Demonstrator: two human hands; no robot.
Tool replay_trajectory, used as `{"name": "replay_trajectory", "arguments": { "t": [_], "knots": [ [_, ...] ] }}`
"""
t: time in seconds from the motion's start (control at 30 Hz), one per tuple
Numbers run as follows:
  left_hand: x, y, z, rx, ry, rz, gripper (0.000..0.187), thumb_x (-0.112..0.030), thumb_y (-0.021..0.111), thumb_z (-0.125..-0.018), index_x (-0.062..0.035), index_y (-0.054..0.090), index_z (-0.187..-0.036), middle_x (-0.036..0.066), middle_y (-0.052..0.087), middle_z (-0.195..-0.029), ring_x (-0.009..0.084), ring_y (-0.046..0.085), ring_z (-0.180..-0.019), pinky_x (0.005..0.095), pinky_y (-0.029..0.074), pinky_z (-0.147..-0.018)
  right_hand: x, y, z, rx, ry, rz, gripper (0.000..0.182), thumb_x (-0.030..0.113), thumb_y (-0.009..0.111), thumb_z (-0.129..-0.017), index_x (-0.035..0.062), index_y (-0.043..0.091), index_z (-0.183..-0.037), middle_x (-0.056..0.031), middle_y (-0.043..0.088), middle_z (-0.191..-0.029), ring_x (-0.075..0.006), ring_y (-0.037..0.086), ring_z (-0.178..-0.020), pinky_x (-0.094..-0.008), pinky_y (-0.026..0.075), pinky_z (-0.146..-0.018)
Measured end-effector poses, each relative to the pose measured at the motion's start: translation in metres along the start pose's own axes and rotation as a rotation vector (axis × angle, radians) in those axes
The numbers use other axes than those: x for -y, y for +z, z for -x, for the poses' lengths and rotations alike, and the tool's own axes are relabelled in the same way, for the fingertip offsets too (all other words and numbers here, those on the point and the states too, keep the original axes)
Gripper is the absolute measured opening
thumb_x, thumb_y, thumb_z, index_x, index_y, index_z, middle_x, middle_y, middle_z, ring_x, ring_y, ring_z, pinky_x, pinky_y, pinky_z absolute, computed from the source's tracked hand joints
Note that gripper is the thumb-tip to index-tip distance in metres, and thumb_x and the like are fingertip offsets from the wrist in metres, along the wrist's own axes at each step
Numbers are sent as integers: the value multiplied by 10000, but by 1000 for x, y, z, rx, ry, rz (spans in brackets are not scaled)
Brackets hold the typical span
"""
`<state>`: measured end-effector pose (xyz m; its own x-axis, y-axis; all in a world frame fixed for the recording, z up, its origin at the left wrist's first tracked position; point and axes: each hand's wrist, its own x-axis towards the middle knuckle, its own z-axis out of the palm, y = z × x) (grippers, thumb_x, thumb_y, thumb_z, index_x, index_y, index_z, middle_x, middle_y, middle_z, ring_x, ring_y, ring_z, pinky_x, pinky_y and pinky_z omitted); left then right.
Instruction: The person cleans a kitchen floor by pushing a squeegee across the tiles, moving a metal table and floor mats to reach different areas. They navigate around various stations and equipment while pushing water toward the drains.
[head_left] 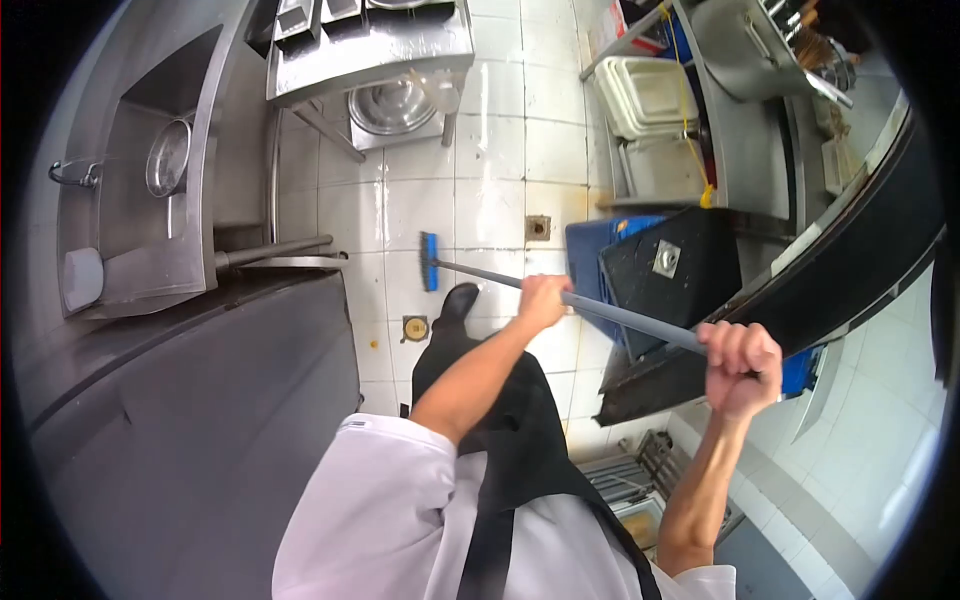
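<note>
Both of our hands are closed around one grey handle (600,310), the shaft of a blue-headed floor brush (429,261). Its brush head rests on the white floor tiles (490,150), just beyond the toe of our black shoe (459,300), ahead of us and a little to the left. From there the long axis runs back toward us and to the right, rising from the tiles to hand level. Our left hand (541,299) wraps the shaft partway down and is the nearer one to the head; our right hand (741,364) grips the upper end in a tight fist, knuckles up, well apart from the left. Neither hand shows any slack in the fingers.

Around the head, we see a small square floor drain (538,228) set in the tiles just to its right and a round brass drain cover (415,327) near our shoe. A dark cover (200,430) spreads over the unit at our left, and past it lies a steel sink (140,200) with a strainer inside. Farther ahead, a steel table (370,50) stands over a metal bowl. To our right, a blue crate (600,250) sits behind a black box (670,270), both under the edge of a steel counter.
</note>
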<state>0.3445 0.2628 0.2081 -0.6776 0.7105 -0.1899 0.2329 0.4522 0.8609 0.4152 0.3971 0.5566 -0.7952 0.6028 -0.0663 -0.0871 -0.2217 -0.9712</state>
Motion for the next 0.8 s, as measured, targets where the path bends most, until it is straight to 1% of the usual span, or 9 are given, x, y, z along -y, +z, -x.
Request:
{"name": "replay_trajectory", "arguments": {
  "t": [0.13,0.27,0.37,0.4,0.43,0.5,0.6,0.67,0.8],
  "knots": [
    [-51,13,-47,70,14,66,57,-177,717,-742,-161,736,-793,129,726,-798,345,713,-858,490,545,-765,36,-10,-37,36,-26,26,248,198,508,-833,129,359,-646,-31,359,-553,-196,383,-577,-420,395,-710],
    [-67,10,-82,252,5,6,283,-165,740,-759,-140,729,-1040,128,739,-1003,337,699,-979,483,544,-835,52,-22,-61,107,-92,54,310,224,522,-900,124,357,-657,-33,367,-559,-188,385,-571,-404,385,-692],
    [-58,-50,-120,591,30,456,560,-253,809,-777,-125,620,-1289,95,699,-1185,269,649,-1120,464,517,-905,72,-27,-68,126,-196,17,317,229,518,-925,118,373,-666,-34,376,-563,-181,389,-565,-387,397,-655],
    [-43,-80,-140,682,-62,624,756,-321,857,-763,-129,509,-1405,74,642,-1273,212,570,-1210,428,478,-973,82,-33,-69,127,-226,-6,316,228,517,-929,117,376,-669,-34,378,-564,-178,389,-564,-381,402,-643],
    [-17,-114,-159,684,-216,945,702,-294,830,-789,-160,512,-1400,70,651,-1240,204,579,-1195,428,475,-984,94,-32,-69,88,-241,-27,322,227,523,-933,119,374,-669,-31,371,-561,-174,388,-561,-366,406,-625],
    [48,-172,-197,167,-289,1166,566,-287,759,-857,-162,526,-1357,32,667,-1163,177,633,-1085,425,516,-828,109,-25,-72,5,-262,-22,326,219,516,-933,122,359,-664,-30,363,-559,-170,383,-557,-356,398,-599],
    [96,-270,-256,-914,-543,1425,550,-467,756,-836,-88,604,-1205,75,598,-1065,255,543,-1079,478,474,-915,91,-19,-102,43,-264,15,336,209,509,-931,114,350,-651,-31,361,-552,-168,370,-533,-360,398,-568],
    [98,-327,-275,-1171,-624,1520,565,-353,778,-835,-39,560,-1250,125,593,-1105,279,582,-1049,473,521,-861,48,-5,-131,13,-290,44,332,190,505,-930,114,352,-645,-28,353,-542,-164,366,-513,-360,406,-555],
    [148,-354,-309,-1084,-559,1588,422,-57,649,-850,30,503,-1236,206,604,-1131,304,671,-906,405,592,-692,37,39,-163,-134,-293,-11,339,180,502,-934,119,341,-642,-17,340,-534,-145,341,-487,-328,389,-525]
  ]
}}
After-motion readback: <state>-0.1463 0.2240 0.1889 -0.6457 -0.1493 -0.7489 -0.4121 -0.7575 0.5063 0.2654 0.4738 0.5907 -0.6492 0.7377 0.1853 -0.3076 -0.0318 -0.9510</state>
